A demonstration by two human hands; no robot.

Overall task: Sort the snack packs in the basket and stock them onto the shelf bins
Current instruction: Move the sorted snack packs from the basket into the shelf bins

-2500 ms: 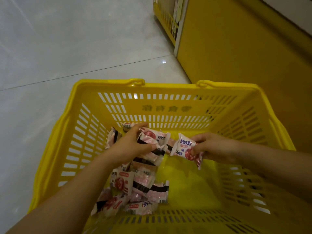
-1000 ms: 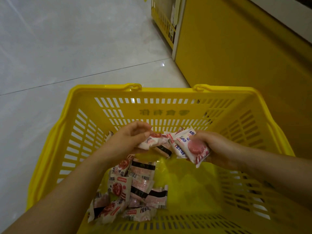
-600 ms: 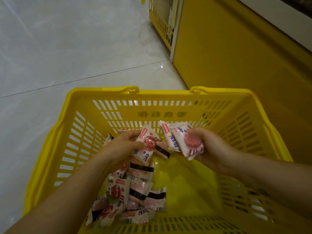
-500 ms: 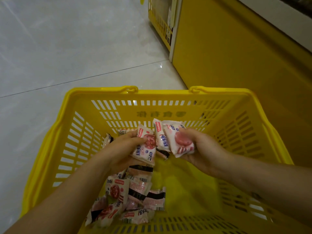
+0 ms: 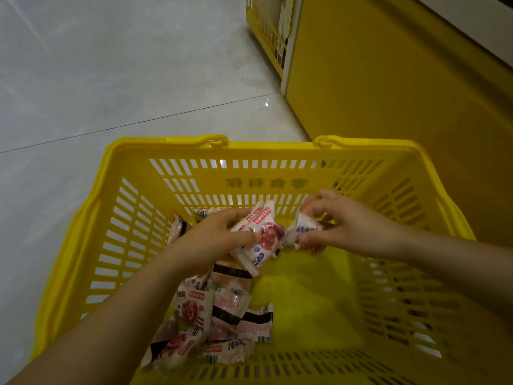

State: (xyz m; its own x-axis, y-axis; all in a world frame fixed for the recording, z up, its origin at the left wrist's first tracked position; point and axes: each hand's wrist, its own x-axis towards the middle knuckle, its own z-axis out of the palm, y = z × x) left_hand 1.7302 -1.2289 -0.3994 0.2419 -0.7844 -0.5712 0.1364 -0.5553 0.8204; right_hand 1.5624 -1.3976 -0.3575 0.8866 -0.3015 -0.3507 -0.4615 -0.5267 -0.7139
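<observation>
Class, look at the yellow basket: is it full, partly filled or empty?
Partly filled. Snack packs lie heaped only along the left of the yellow basket; its floor on the right is bare.

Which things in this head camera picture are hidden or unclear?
- Packs under the left hand: covered by hand and forearm.
- Pack in the right hand: fingers hide most of its print.
- Basket near wall: cut off by the bottom edge.
- Shelf bins: far, dim, contents unreadable.
</observation>
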